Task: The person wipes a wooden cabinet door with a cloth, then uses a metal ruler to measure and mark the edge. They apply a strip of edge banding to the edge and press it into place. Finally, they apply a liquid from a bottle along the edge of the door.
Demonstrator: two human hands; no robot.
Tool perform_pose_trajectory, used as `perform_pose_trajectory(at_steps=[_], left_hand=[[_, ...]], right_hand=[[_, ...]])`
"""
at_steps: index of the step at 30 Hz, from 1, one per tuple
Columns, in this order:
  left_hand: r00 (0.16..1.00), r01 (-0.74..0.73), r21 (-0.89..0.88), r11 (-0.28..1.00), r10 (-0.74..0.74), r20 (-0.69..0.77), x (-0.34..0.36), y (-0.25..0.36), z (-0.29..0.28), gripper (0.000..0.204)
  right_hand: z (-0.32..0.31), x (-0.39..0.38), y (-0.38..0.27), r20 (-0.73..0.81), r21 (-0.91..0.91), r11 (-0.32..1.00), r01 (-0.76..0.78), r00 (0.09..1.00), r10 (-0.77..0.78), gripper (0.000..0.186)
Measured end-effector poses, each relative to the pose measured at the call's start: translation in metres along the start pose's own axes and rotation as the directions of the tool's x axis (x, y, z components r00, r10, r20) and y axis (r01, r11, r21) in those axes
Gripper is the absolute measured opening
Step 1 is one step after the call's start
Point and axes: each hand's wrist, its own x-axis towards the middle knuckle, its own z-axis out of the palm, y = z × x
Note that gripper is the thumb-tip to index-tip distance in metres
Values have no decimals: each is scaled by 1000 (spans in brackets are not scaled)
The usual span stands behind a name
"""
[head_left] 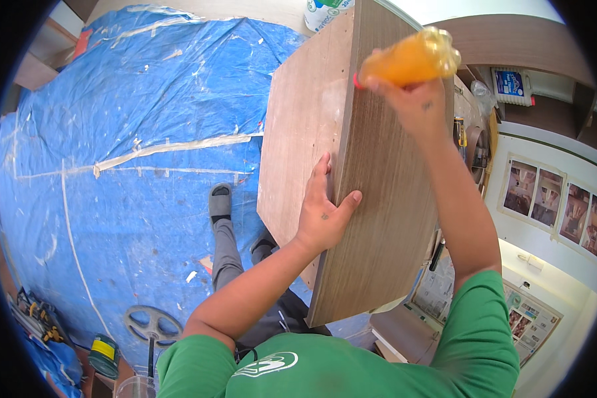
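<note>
A tilted wooden box-like piece stands before me, with a pale side face (305, 126) and a darker wood-grain panel (385, 219) meeting at a long edge. My left hand (326, 211) lies across that edge, thumb stretched over the darker panel and fingers extended along the pale face. My right hand (414, 103) is wrapped around a clear plastic bottle (418, 58) of orange-yellow liquid. The bottle is tipped over, its red cap end low and left beside the far part of the edge, its base up to the right. Whether the tip touches the wood I cannot tell.
A blue tarp (132, 113) with tape strips covers the floor at left. At lower left are a grey wheel-shaped piece (152, 325), a dark can (105, 355) and tools (36, 318). Shelving with a white jug (511, 86) stands at right, above photo sheets (547, 196).
</note>
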Motion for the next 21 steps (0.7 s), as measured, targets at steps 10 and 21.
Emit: perform_pose_trajectory(at_steps=[10, 21], left_hand=[[999, -51, 24, 998, 51, 1, -1, 1, 1, 93], [999, -17, 138, 990, 24, -48, -3, 10, 4, 96]], right_hand=[[-10, 59, 17, -162, -227, 974, -2, 986, -36, 45], [-18, -92, -36, -228, 660, 751, -14, 949, 218, 39]])
